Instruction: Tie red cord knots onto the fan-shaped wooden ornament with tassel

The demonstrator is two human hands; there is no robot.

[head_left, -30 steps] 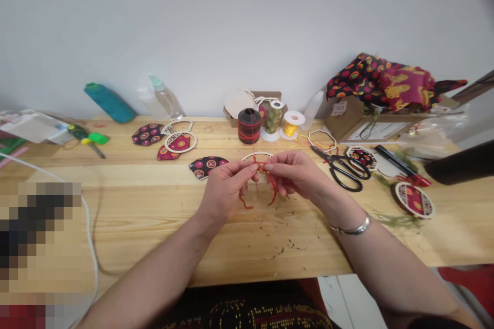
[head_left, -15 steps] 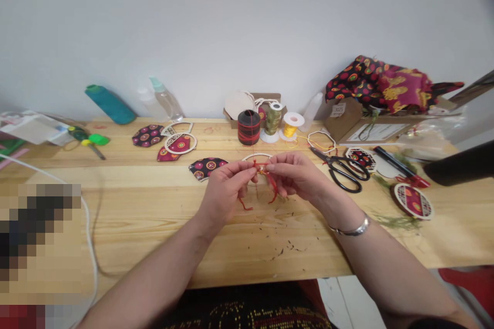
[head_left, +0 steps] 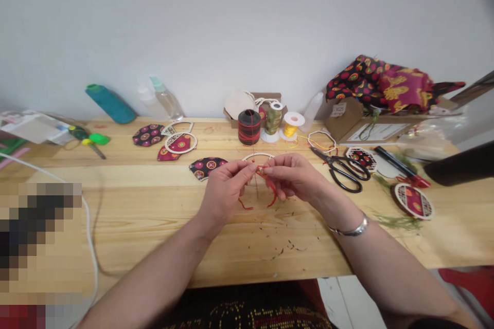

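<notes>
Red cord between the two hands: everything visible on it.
The thin, soft-looking red cord is pinched in the fingertips of the left hand and right hand, in front of the pale wooden tabletop's black-and-red thread spool. Two lengths hang below the hands, the right one curving and looking thicker. A small yellowish bit shows at the pinch. Fingers hide the middle; knots there can't be confirmed.

I have the cord between my left hand and right hand, above the middle of the table. Beyond them, near the wall, my feed shows three spools in a row, an open box behind. To the right lie the scissors, with cloth on a carton behind them. Far left, a bottle stands right of a thread cone.
</notes>
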